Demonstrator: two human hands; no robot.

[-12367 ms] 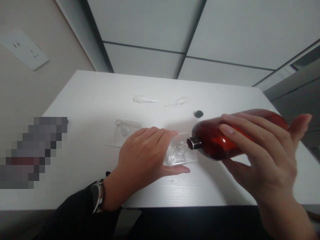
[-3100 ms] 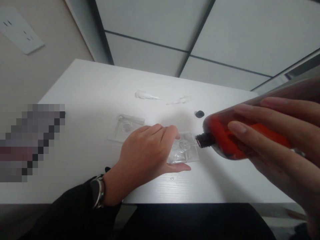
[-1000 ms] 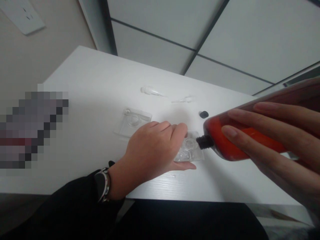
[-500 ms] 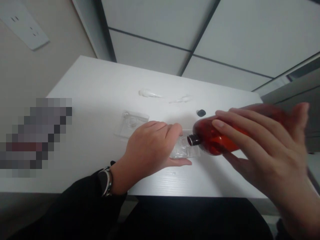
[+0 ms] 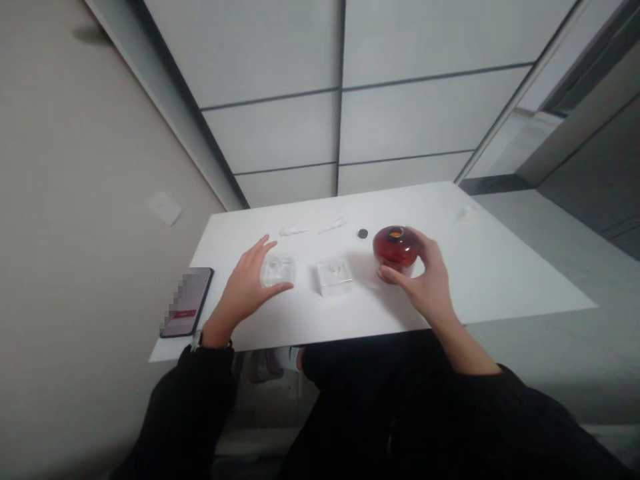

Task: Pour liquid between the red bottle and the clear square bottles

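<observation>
My right hand (image 5: 425,270) is wrapped round an amber bottle (image 5: 393,252), which is upright with its uncapped mouth upward. A small black cap (image 5: 363,233) lies just left of the bottle. My left hand (image 5: 247,283) is open, thumb and fingers spread either side of a square clear glass container (image 5: 280,272); whether they touch it I cannot tell. Between my hands stands a second square clear container (image 5: 334,279). Behind the containers lie two slim clear pieces, one on the left (image 5: 295,231) and one on the right (image 5: 333,225), too faint to name.
A phone (image 5: 203,293) lies at the left edge of the white table (image 5: 500,280), its screen partly blurred. A small clear object (image 5: 466,213) sits toward the table's right side. White panelled doors (image 5: 280,133) rise behind the table.
The amber bottle has gone from tilted over the right container to upright at its right. My left hand has left that container and moved to the left one. The view has pulled back.
</observation>
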